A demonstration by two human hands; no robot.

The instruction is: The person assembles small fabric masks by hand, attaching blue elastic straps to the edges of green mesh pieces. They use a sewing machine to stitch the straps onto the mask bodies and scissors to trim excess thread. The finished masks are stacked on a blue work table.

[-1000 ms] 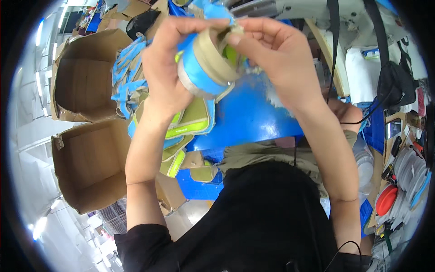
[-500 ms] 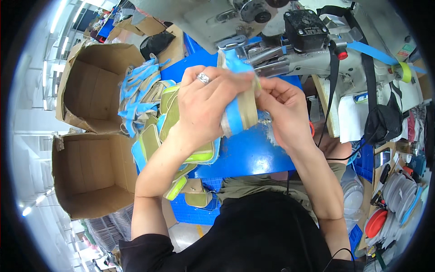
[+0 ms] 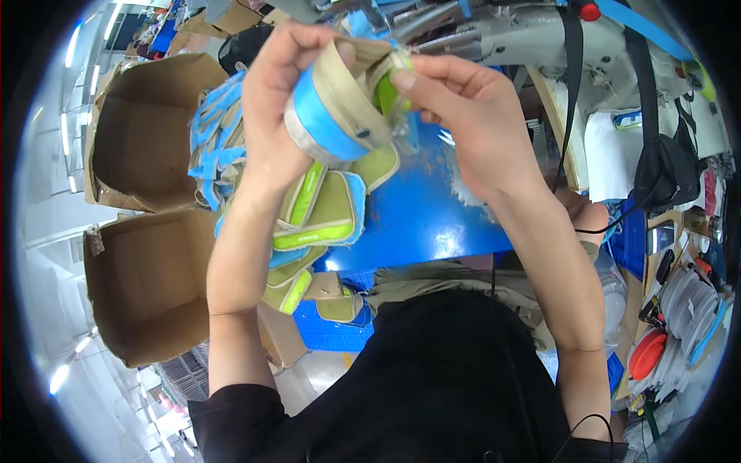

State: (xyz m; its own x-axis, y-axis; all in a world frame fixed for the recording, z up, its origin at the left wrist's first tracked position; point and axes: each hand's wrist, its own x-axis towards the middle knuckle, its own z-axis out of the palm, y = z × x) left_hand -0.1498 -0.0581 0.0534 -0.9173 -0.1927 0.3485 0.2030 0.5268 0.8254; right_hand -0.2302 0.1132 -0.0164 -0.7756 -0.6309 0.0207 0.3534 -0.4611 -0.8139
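A curved tan and blue fabric band (image 3: 330, 116) is bent into a loop between my hands, its open side tilted toward me. My left hand (image 3: 279, 100) is wrapped around its left side, with fingers reaching behind and inside the loop. With thumb and fingers together, my right hand (image 3: 471, 116) pinches the band's right end beside a lime green part (image 3: 386, 94). That end is smeared by motion. Below the band, a pile of olive fabric pieces with lime strips and blue edges (image 3: 328, 212) lies on the blue table (image 3: 421, 220).
Two open cardboard boxes (image 3: 147, 289) stand at the left. Blue and tan strips (image 3: 218, 127) are heaped beside them. A sewing machine (image 3: 532, 42) fills the far side. A black pouch (image 3: 664, 170) hangs at the right, above plastic spools and a red disc (image 3: 647, 353).
Both hands have brought the band left and turned it, so its looped inside now shows. The left hand has shifted to the band's left side. The view has also shifted.
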